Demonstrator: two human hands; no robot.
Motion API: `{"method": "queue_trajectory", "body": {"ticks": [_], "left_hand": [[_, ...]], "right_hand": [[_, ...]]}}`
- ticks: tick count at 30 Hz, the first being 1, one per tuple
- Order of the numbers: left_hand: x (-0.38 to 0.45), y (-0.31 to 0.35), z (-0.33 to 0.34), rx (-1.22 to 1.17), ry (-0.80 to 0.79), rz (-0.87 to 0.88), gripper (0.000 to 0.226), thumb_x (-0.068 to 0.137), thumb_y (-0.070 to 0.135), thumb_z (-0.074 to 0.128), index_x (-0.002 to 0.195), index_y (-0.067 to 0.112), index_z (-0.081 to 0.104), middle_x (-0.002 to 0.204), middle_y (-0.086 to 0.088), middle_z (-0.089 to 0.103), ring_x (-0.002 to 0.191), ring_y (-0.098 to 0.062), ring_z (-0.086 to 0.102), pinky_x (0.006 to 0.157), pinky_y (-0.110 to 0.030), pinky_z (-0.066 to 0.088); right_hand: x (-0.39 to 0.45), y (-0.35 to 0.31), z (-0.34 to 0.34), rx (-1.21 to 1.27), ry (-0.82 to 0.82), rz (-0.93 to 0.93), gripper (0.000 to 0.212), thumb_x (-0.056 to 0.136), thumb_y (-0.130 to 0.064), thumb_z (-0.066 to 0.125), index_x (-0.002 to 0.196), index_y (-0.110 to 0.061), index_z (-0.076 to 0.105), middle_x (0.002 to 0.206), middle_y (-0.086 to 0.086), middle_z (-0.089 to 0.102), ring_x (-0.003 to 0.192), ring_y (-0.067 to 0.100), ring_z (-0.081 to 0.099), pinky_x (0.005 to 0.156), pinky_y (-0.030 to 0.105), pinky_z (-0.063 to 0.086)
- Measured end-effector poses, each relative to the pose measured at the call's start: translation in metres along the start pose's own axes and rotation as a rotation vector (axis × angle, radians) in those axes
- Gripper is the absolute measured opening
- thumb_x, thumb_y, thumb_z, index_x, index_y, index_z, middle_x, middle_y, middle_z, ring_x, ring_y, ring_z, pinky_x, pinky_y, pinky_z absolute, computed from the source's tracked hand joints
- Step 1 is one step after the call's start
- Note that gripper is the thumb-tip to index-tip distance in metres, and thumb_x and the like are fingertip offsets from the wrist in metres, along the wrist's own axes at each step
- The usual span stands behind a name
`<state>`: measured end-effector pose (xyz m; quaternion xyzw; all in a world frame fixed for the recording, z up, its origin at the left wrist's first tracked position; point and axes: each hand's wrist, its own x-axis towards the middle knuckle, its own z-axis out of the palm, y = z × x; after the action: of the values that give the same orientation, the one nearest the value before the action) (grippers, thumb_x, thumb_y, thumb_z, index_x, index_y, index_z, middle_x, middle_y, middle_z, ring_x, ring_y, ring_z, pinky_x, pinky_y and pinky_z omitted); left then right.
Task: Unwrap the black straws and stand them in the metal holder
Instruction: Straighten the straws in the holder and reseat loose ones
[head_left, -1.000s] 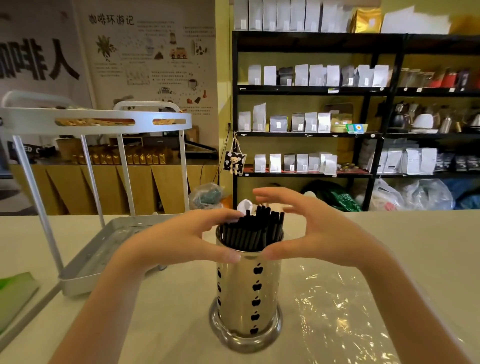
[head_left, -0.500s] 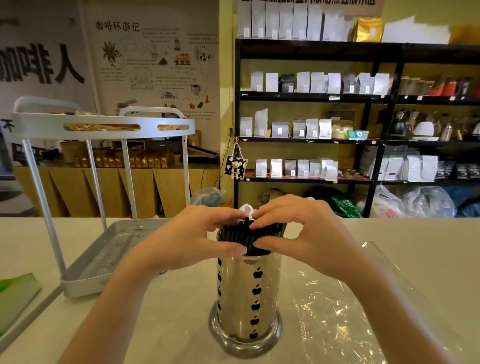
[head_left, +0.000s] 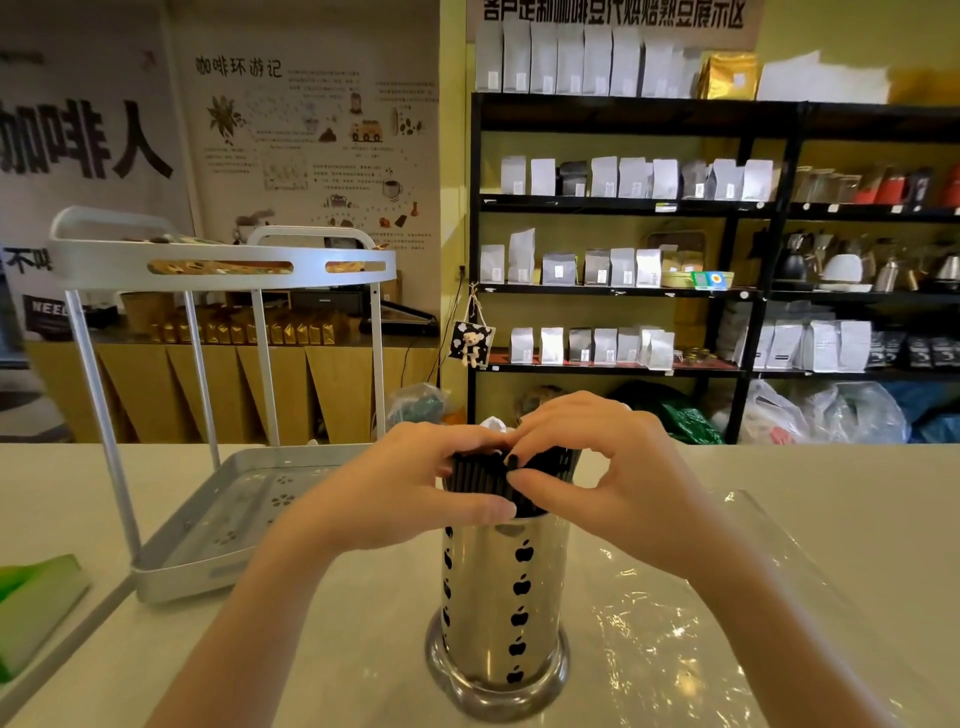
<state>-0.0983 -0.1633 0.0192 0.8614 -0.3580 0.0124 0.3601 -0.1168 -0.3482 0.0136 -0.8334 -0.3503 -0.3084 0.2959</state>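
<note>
A shiny metal holder (head_left: 498, 597) with black apple shapes stands upright on the counter in front of me. A thick bundle of black straws (head_left: 475, 475) stands in it, with the tops sticking out above the rim. My left hand (head_left: 395, 488) wraps the bundle from the left, thumb low near the holder's rim. From the right, my right hand (head_left: 602, 478) closes on the same bundle, fingertips pressing on the straw tops. Both hands hide much of the straws.
Clear plastic wrap (head_left: 691, 634) lies flat on the counter to the right of the holder. A silver two-tier rack with a tray base (head_left: 171, 571) stands at the left. A green object (head_left: 31, 603) sits at the left edge. Black shelves with bags stand behind the counter.
My hands, which were spread around the straw tops, have closed in on the bundle. The straws now sit lower and more level in the holder.
</note>
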Motion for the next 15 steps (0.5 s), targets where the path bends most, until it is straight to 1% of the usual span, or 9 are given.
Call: {"method": "queue_trajectory", "body": {"ticks": [2,4,6,8,10,13,15], "left_hand": [[0.000,-0.001,0.001,0.000,0.006,0.008,0.039,0.077,0.029,0.064,0.112,0.042,0.053,0.110,0.011,0.065,0.100,0.000,0.060,0.087,-0.021,0.052],[0.002,-0.003,0.003,0.010,0.028,0.025,0.040,0.078,0.030,0.063,0.113,0.046,0.050,0.112,0.013,0.064,0.102,0.000,0.058,0.085,-0.018,0.051],[0.004,-0.005,0.006,0.003,0.083,0.029,0.045,0.079,0.033,0.062,0.120,0.043,0.047,0.119,0.015,0.060,0.109,0.002,0.054,0.086,-0.014,0.049],[0.007,-0.004,0.008,0.001,0.154,0.040,0.043,0.079,0.038,0.059,0.122,0.040,0.050,0.122,0.020,0.058,0.112,0.006,0.049,0.086,-0.011,0.044],[0.008,0.000,0.011,-0.023,0.231,0.076,0.038,0.077,0.041,0.057,0.115,0.038,0.058,0.114,0.023,0.062,0.108,0.010,0.051,0.082,-0.008,0.044],[0.006,0.007,0.016,-0.171,0.353,0.131,0.028,0.071,0.041,0.056,0.096,0.035,0.066,0.093,0.021,0.070,0.096,0.006,0.060,0.073,-0.011,0.050],[0.005,0.011,0.017,-0.213,0.403,0.166,0.026,0.069,0.044,0.056,0.089,0.032,0.068,0.093,0.020,0.069,0.091,0.002,0.063,0.074,-0.015,0.052]], "right_hand": [[0.000,-0.002,0.002,0.038,0.074,0.008,0.019,0.074,-0.036,0.057,0.084,-0.026,0.069,0.083,-0.016,0.067,0.092,0.004,0.058,0.079,0.018,0.050],[0.002,-0.005,-0.002,0.142,0.184,0.032,0.014,0.076,-0.034,0.056,0.084,-0.027,0.064,0.078,-0.018,0.066,0.085,0.004,0.061,0.074,0.016,0.050],[0.010,-0.010,-0.012,0.279,0.300,0.056,0.008,0.078,-0.031,0.056,0.083,-0.026,0.060,0.075,-0.010,0.068,0.075,0.007,0.065,0.067,0.014,0.051],[0.024,-0.017,-0.029,0.406,0.377,0.056,0.002,0.082,-0.022,0.057,0.084,-0.023,0.057,0.072,-0.001,0.069,0.068,0.008,0.067,0.061,0.017,0.053],[0.040,-0.023,-0.050,0.458,0.448,0.046,0.010,0.088,-0.010,0.054,0.083,-0.019,0.056,0.066,-0.003,0.069,0.061,0.007,0.065,0.055,0.016,0.051],[0.056,-0.031,-0.081,0.505,0.564,0.036,0.013,0.090,-0.008,0.050,0.083,-0.017,0.055,0.063,-0.006,0.070,0.053,0.011,0.062,0.051,0.019,0.052],[0.058,-0.032,-0.095,0.594,0.636,0.041,0.012,0.090,-0.006,0.049,0.084,-0.014,0.055,0.062,-0.004,0.071,0.050,0.008,0.062,0.051,0.018,0.052]]}}
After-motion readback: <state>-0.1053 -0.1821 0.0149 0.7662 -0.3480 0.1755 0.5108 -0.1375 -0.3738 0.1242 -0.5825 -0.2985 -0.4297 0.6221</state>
